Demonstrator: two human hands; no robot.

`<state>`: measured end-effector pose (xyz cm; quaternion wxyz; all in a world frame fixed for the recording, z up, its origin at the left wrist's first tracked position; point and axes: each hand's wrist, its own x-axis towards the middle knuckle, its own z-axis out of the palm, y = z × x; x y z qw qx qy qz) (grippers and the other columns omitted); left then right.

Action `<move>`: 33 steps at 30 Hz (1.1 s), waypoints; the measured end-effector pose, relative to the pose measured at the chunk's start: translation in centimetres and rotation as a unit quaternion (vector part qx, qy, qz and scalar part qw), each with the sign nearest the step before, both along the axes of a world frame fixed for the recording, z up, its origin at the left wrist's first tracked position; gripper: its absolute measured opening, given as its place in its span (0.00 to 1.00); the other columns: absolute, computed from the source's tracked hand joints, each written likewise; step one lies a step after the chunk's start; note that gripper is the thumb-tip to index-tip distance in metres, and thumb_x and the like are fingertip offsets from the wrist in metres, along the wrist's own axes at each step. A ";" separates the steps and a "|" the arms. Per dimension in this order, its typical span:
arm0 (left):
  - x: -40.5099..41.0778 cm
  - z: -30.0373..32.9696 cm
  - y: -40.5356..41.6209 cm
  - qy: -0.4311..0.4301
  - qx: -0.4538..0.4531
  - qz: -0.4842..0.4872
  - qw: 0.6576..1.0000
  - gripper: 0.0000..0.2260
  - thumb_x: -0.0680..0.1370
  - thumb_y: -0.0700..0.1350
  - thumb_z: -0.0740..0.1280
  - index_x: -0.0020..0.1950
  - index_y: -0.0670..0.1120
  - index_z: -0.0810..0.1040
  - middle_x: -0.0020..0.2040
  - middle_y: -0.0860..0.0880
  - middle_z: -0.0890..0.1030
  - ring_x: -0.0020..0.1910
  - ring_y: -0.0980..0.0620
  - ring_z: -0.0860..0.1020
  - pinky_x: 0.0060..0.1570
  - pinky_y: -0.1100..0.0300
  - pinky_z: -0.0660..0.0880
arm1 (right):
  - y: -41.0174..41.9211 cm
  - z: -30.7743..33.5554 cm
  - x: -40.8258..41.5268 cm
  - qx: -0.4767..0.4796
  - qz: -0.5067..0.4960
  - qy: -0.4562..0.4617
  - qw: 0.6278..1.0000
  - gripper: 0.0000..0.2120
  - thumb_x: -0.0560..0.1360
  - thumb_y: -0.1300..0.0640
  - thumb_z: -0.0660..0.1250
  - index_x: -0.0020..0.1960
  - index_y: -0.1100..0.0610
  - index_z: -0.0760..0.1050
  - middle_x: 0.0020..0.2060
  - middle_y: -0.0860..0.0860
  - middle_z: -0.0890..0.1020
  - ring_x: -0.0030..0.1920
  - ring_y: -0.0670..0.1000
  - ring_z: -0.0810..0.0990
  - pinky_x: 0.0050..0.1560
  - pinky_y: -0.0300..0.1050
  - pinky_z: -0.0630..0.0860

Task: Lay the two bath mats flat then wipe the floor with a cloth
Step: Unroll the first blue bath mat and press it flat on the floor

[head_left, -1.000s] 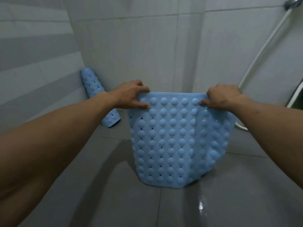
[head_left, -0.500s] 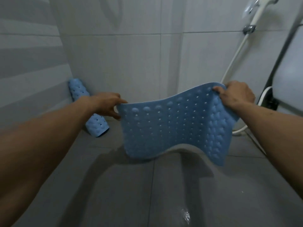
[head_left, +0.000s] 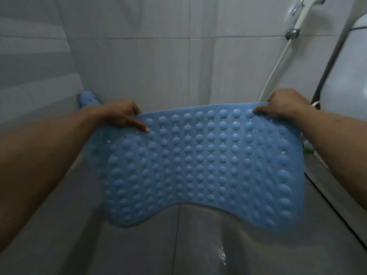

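Note:
A blue rubber bath mat (head_left: 198,165) covered in round suction cups hangs spread wide in the air above the grey floor, its studded side toward me. My left hand (head_left: 121,114) grips its top left corner and my right hand (head_left: 284,103) grips its top right corner. The lower edge sags in a curve over the floor. A second blue bath mat (head_left: 87,98), rolled up, leans in the left wall corner, mostly hidden behind my left forearm. No cloth is in view.
Grey tiled walls close in at the left and back. A white shower hose (head_left: 278,62) and handset (head_left: 303,10) hang at the upper right beside a white toilet tank (head_left: 347,76). A wet patch (head_left: 221,255) glints on the floor tiles.
The mat has been turned and stretched out wide between my hands, its suction-cup side now facing me. My view has moved closer and the rolled mat is now mostly hidden.

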<state>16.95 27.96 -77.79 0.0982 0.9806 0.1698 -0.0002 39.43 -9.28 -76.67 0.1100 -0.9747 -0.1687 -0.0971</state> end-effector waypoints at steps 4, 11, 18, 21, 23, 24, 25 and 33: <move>-0.8 0.8 0.8 0.130 0.004 0.007 0.991 0.22 0.63 0.65 0.76 0.43 0.48 0.86 0.38 0.53 0.86 0.39 0.52 0.85 0.45 0.54 0.83 | 0.1 -1.1 0.2 -0.098 0.033 0.052 0.993 0.28 0.65 0.32 0.74 0.34 0.56 0.70 0.41 0.56 0.76 0.44 0.57 0.75 0.46 0.47 0.72; 1.9 -8.0 2.4 0.207 0.039 -0.001 0.978 0.16 0.73 0.59 0.72 0.39 0.46 0.80 0.40 0.48 0.82 0.38 0.50 0.76 0.48 0.53 0.78 | 1.3 -11.5 1.5 -0.201 0.073 0.133 0.968 0.31 0.63 0.28 0.72 0.40 0.57 0.79 0.44 0.58 0.82 0.46 0.58 0.80 0.49 0.47 0.75; 6.1 -14.9 2.2 0.181 0.116 -0.018 0.976 0.18 0.77 0.57 0.67 0.59 0.45 0.78 0.59 0.43 0.79 0.53 0.44 0.77 0.50 0.58 0.70 | 1.6 -18.8 3.1 -0.248 0.040 0.130 0.959 0.22 0.76 0.40 0.66 0.63 0.52 0.78 0.64 0.57 0.78 0.63 0.58 0.78 0.61 0.50 0.73; 7.4 -18.3 3.1 0.240 0.148 0.012 0.959 0.27 0.74 0.61 0.70 0.67 0.48 0.71 0.66 0.45 0.75 0.61 0.44 0.76 0.57 0.55 0.70 | 1.5 -21.4 4.2 -0.259 0.007 0.122 0.958 0.20 0.79 0.44 0.63 0.66 0.52 0.76 0.67 0.55 0.77 0.66 0.57 0.76 0.62 0.51 0.71; 8.2 -20.6 3.5 0.193 0.192 0.009 0.962 0.26 0.74 0.61 0.69 0.66 0.48 0.71 0.65 0.45 0.76 0.62 0.44 0.75 0.61 0.51 0.68 | 1.7 -23.2 4.9 -0.267 -0.011 0.106 0.958 0.18 0.80 0.45 0.62 0.67 0.52 0.75 0.67 0.55 0.77 0.66 0.57 0.76 0.63 0.52 0.71; 8.6 -21.8 3.6 0.166 0.202 0.007 0.965 0.25 0.75 0.60 0.68 0.65 0.48 0.71 0.65 0.44 0.76 0.63 0.44 0.74 0.63 0.49 0.66 | 1.9 -24.2 5.1 -0.271 -0.021 0.095 0.958 0.17 0.81 0.46 0.61 0.67 0.51 0.75 0.66 0.55 0.77 0.65 0.57 0.76 0.63 0.52 0.71; 9.1 -23.0 3.5 0.146 0.203 0.005 0.968 0.24 0.75 0.59 0.67 0.66 0.48 0.70 0.65 0.43 0.75 0.64 0.43 0.73 0.65 0.48 0.64 | 2.0 -25.1 5.1 -0.279 -0.028 0.080 0.957 0.17 0.82 0.48 0.59 0.67 0.51 0.74 0.66 0.55 0.77 0.65 0.58 0.76 0.63 0.52 0.70; 8.1 -29.8 0.9 0.159 0.109 0.066 0.979 0.33 0.79 0.64 0.56 0.79 0.51 0.51 0.79 0.41 0.50 0.77 0.39 0.52 0.73 0.37 0.52 | 2.7 -32.1 1.1 -0.150 0.030 0.104 0.983 0.25 0.82 0.43 0.55 0.76 0.51 0.61 0.75 0.59 0.60 0.75 0.60 0.58 0.73 0.61 0.59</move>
